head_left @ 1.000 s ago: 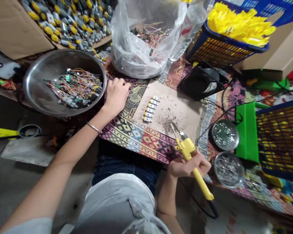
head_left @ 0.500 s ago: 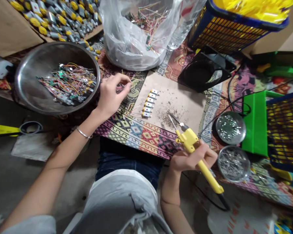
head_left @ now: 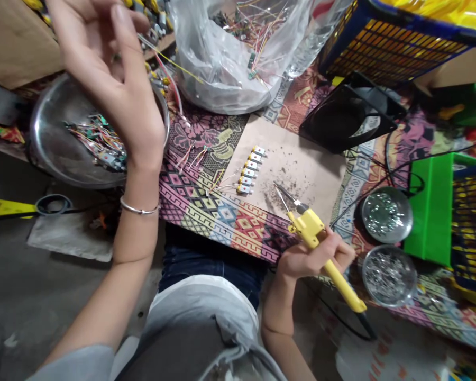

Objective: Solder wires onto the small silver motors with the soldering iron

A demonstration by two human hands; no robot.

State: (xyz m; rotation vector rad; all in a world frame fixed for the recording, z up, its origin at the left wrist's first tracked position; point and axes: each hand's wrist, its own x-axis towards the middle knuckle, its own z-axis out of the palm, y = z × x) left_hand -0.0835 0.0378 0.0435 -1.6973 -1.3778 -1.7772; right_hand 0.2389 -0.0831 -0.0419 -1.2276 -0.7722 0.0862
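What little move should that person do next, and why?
Perhaps lower the left hand toward the motors: wires seem to dangle from it, while the motors sit in a row near the iron in the right hand.

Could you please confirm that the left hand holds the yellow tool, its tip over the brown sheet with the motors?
Not quite: in the head view, the right hand holds the yellow tool, its tip over the brown sheet with the motors.

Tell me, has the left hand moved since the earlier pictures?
Yes: the left hand has moved up and left in view. It was right of the metal bowl; now it blocks part of that bowl from sight.
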